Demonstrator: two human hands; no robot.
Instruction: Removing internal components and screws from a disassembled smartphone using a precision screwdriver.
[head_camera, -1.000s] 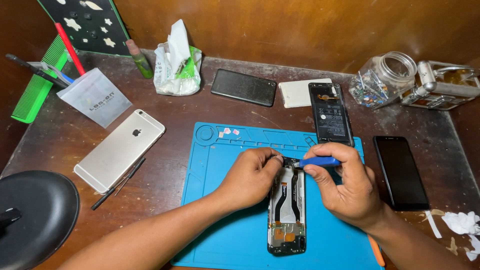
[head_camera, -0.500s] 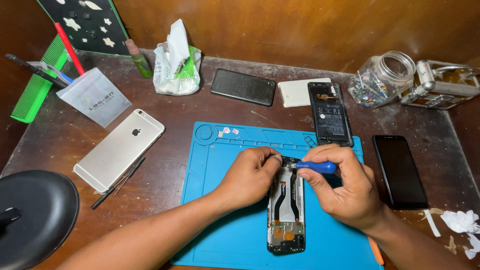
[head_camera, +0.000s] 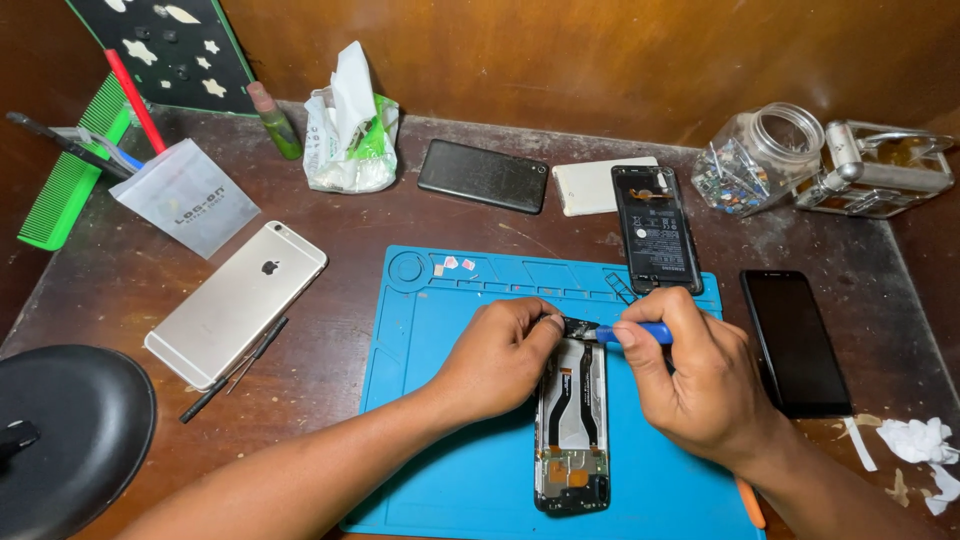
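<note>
Your one view comes from the head camera, angled steeply down and forward over the blue mat. It sits close above your work. The wooden wall fills the frame's top edge.

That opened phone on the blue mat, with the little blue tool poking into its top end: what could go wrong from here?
1. The blue-handled tool in the right hand could slip and scratch the opened phone or its thin flat cables.
2. The left hand pinches a small part at the phone's top edge; it might bend or drop.
3. Tiny pale bits lie loose on the blue mat and could be brushed away.
</note>
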